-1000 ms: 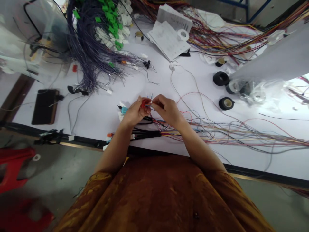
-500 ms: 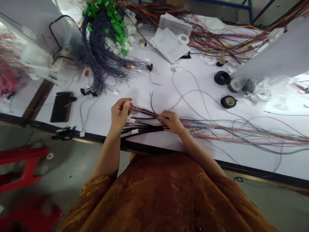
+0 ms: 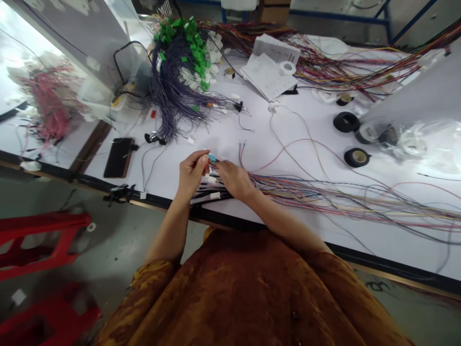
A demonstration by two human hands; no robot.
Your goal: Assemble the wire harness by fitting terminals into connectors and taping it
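Note:
My left hand is closed around a red connector, most of it hidden by the fingers. Just past its fingertips a light blue connector shows between the two hands. My right hand is closed on the thin wires right behind the blue connector; its fingertips nearly meet the left ones. Below the hands lie black-sleeved branches with white connectors. From under my right wrist a long wire bundle runs off to the right. Two short wires with blue tips stand out beyond the right hand.
Purple wires with green connectors lie at the back left, near a phone. Black tape rolls sit at the right. Papers with a white tape roll lie at the back. A red stool stands on the floor at left.
My right hand has slid left along the wires, up to my left hand. A light blue connector now shows between them. The camera view has shifted, moving everything rightward in the picture.

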